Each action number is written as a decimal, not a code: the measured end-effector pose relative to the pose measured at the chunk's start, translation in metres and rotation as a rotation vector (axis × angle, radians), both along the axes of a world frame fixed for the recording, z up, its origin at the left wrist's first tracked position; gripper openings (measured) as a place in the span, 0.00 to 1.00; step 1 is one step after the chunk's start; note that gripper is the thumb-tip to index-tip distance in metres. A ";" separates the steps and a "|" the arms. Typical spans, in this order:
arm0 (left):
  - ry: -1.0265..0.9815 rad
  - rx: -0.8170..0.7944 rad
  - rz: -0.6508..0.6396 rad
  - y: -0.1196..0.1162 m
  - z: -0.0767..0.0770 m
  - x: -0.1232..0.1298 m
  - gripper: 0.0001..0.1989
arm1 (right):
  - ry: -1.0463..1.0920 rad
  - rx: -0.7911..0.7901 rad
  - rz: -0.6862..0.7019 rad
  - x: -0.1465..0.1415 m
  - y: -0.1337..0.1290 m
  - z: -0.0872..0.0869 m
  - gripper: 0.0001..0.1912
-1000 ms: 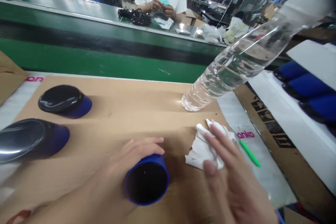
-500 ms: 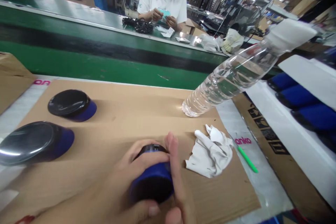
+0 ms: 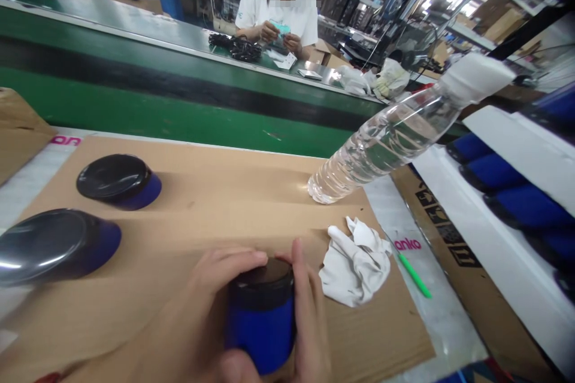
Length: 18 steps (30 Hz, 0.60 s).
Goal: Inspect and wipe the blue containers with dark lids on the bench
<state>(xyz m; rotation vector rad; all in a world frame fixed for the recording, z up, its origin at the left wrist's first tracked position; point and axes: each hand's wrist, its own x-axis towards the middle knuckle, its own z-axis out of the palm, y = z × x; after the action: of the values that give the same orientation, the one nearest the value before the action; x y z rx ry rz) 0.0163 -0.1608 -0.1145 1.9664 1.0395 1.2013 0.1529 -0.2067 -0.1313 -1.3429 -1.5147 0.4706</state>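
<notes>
From the head camera, both hands close around a small blue cup (image 3: 262, 317) with a black top, low in the middle of the picture. The left hand (image 3: 215, 287) wraps its fingers over the cup's left side and upper rim, grasping it. The right hand (image 3: 305, 317) presses along the cup's right side, fingers stretched upward past the black top, also gripping it. The cup stands over a sheet of brown cardboard (image 3: 224, 191) that covers the counter (image 3: 453, 323).

Just right of the hands a crumpled white cloth (image 3: 357, 260) lies on the cardboard, apart from the cup. Beside the cloth, on clear plastic wrap, lies a green pen (image 3: 414, 275). Beyond the cloth a clear water bottle (image 3: 381, 143) stands on the cardboard's far right part, its white cap leaning to the upper right in the picture.

On the left, two more blue cups rest with their glossy black ends up: one (image 3: 117, 181) farther back, one (image 3: 54, 245) nearer the left edge, well apart from the hands.

A green conveyor belt (image 3: 157, 96) runs across behind the cardboard. On its far side another person in a white shirt (image 3: 278, 6) handles a small item with both hands, near a bundle of black cables (image 3: 236, 48). At the right, a row of blue cups (image 3: 507, 191) lies in a white tray.
</notes>
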 end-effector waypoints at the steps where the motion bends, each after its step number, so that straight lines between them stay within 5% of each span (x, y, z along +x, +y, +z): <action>1: -0.005 -0.047 0.019 -0.001 0.001 -0.001 0.17 | 0.004 0.002 0.008 -0.001 -0.001 0.002 0.64; 3: 0.055 -0.048 -0.021 -0.001 0.003 -0.002 0.19 | 0.061 -0.018 0.021 -0.002 -0.002 0.001 0.62; 8: 0.145 0.089 -0.004 -0.001 0.014 -0.002 0.24 | 0.578 -0.085 0.170 -0.005 -0.001 -0.002 0.35; 11: 0.186 0.092 -0.059 0.002 0.016 -0.002 0.28 | 0.789 -0.133 0.262 -0.006 0.004 0.001 0.30; 18: 0.358 0.193 -0.041 0.006 0.010 -0.013 0.28 | 0.234 -0.183 -0.036 0.005 -0.010 -0.001 0.28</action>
<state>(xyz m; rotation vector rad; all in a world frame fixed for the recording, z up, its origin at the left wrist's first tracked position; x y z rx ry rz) 0.0032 -0.1548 -0.1047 2.4044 1.0810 0.9777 0.1581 -0.2166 -0.1324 -1.3997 -1.2770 0.7316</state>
